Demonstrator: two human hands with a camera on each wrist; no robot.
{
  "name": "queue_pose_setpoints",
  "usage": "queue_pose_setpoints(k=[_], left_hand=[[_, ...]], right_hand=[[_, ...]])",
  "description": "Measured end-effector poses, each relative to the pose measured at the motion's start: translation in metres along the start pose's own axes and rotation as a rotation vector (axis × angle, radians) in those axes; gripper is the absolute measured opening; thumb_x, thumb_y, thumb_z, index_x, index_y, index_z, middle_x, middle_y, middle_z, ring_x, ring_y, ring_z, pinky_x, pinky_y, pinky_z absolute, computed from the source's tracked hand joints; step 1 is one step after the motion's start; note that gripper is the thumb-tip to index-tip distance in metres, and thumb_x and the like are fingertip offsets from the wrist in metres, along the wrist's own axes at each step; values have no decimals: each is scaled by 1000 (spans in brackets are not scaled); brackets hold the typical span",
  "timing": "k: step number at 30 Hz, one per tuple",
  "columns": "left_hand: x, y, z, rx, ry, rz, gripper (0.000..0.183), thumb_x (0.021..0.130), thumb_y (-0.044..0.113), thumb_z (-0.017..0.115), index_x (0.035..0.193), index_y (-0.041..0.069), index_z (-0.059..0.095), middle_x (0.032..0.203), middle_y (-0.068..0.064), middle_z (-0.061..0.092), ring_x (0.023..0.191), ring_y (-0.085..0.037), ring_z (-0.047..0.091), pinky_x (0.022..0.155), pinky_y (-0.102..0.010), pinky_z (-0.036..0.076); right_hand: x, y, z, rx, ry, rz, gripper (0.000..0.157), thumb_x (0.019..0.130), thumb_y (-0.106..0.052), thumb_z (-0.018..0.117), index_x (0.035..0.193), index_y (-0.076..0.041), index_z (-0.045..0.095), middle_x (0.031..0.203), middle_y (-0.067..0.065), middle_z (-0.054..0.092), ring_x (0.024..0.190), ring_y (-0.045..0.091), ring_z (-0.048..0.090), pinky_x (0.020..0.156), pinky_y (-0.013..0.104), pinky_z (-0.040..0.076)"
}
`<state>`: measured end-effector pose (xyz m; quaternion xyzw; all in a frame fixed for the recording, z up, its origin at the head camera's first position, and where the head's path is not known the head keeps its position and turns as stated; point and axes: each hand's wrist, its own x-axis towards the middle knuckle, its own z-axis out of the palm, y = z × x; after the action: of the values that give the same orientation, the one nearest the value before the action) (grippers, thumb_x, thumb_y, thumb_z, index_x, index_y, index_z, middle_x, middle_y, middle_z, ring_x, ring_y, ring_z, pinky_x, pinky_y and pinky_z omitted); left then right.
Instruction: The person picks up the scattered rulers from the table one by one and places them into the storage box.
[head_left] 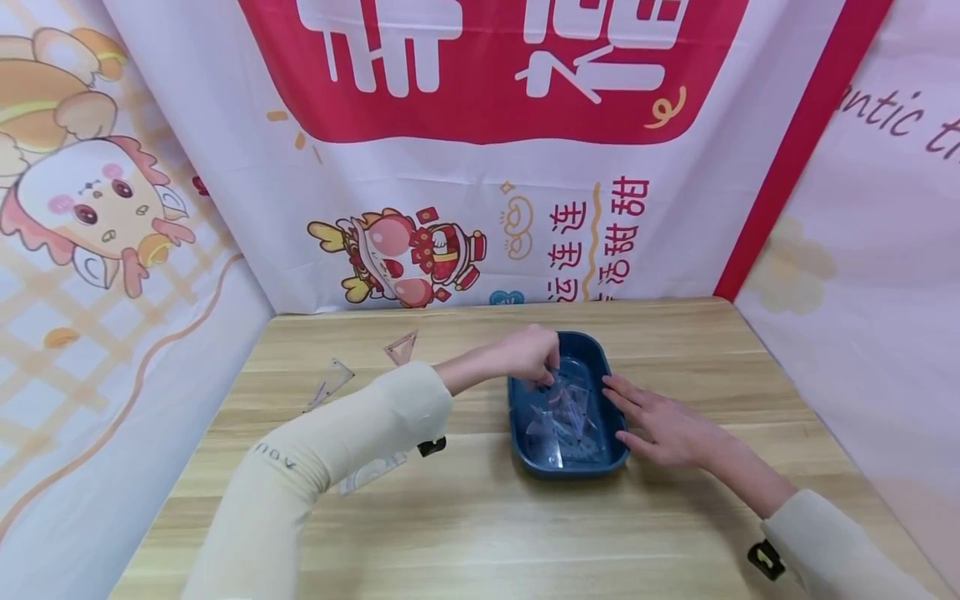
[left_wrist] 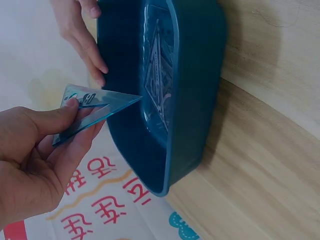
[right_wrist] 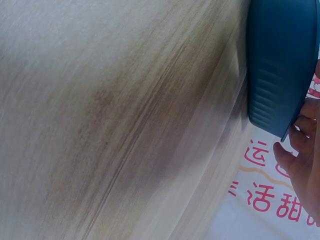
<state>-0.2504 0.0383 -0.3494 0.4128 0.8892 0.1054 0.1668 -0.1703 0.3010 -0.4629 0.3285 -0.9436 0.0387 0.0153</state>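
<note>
A person in pale sleeves (head_left: 367,425) works at a wood-grain table (head_left: 480,542), the left hand (head_left: 528,354) poised over the left side of a dark blue tub (head_left: 573,475). Thumb and fingers pinch a bluish see-through triangle (left_wrist: 112,100) — a drawing set square with a cut-out middle — whose sharp tip points toward the tub's opening in the left wrist view. The right hand (head_left: 660,425) lies at the tub's opposite side, fingers extended and fingertips touching the rim.

Inside the tub, clear plastic drawing pieces (head_left: 573,417) lie overlapping on the floor; their exact number cannot be told. To the left on the table lie a pinkish triangle (head_left: 401,344) and a clear triangle (head_left: 343,372), well apart from the tub, while a clear, curved piece (head_left: 371,473) shows partly from beneath the left sleeve. Behind hangs a red-and-white cloth (head_left: 480,117) with lettering and a cartoon figure (head_left: 405,257).
</note>
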Motion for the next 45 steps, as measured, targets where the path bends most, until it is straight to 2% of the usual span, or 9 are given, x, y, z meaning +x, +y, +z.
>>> queue_pose_setpoints(k=[6, 11, 15, 22, 29, 31, 34, 39, 45], left_hand=[[17, 15, 2, 67, -60, 18, 9, 85, 18, 68, 82, 11, 73, 66, 3, 67, 59, -9, 66, 58, -17, 49], [27, 23, 5, 17, -121, -1, 6, 85, 13, 67, 81, 12, 71, 78, 2, 68, 62, -11, 67, 58, -18, 51], [34, 28, 10, 0, -154, 0, 4, 86, 11, 66, 84, 11, 69, 78, 1, 66, 65, -14, 68, 55, -19, 52], [39, 29, 20, -7, -211, -4, 21, 85, 13, 67, 106, 8, 65, 93, -1, 64, 68, -14, 68, 56, -18, 52], [44, 27, 24, -15, -273, -26, 14, 87, 11, 65, 100, 12, 62, 89, 1, 62, 68, -12, 66, 60, -21, 53], [44, 24, 23, 0, -270, -16, 13, 87, 9, 64, 100, 12, 64, 88, 1, 62, 71, -12, 65, 61, -21, 53], [41, 20, 21, 53, -227, 15, 14, 86, 7, 64, 98, 14, 68, 89, 3, 64, 74, -10, 63, 62, -20, 51], [33, 12, 16, 95, -152, 59, 9, 85, 14, 67, 93, 17, 68, 91, 5, 64, 77, -7, 60, 65, -20, 50], [16, 1, 7, 118, -71, 119, 13, 85, 19, 67, 96, 13, 71, 92, 3, 67, 83, -8, 61, 72, -21, 51]], right_hand=[[-1, 3, -1, -10, -13, -8, 67, 92, -47, 49, 145, -11, 31, 156, 6, 18, 137, 25, 31, 101, 46, 41], [-1, 3, -3, 1, -36, -9, 67, 93, -50, 45, 146, -12, 29, 156, 3, 16, 139, 21, 28, 103, 43, 40], [-2, 3, -5, -1, -36, -10, 67, 93, -50, 46, 146, -12, 29, 156, 3, 16, 139, 21, 28, 103, 42, 40], [2, 2, -5, 1, -42, -19, 67, 93, -46, 49, 146, -11, 28, 156, 3, 15, 139, 21, 29, 103, 42, 39], [0, 5, -4, -9, -32, -29, 67, 93, -47, 46, 146, -9, 29, 156, 4, 16, 139, 20, 29, 104, 41, 39], [1, 5, -4, -1, -33, -27, 67, 93, -47, 46, 146, -9, 29, 156, 4, 16, 139, 20, 28, 104, 42, 38], [2, 4, -5, 1, -29, -33, 67, 94, -48, 45, 146, -9, 29, 156, 5, 17, 140, 21, 27, 105, 42, 38], [3, 3, -5, 4, -28, -31, 67, 93, -47, 47, 146, -9, 29, 156, 5, 16, 139, 21, 27, 104, 42, 39], [1, 2, -4, 9, -44, 3, 68, 92, -46, 49, 146, -10, 28, 156, 5, 16, 140, 22, 27, 103, 43, 40]])
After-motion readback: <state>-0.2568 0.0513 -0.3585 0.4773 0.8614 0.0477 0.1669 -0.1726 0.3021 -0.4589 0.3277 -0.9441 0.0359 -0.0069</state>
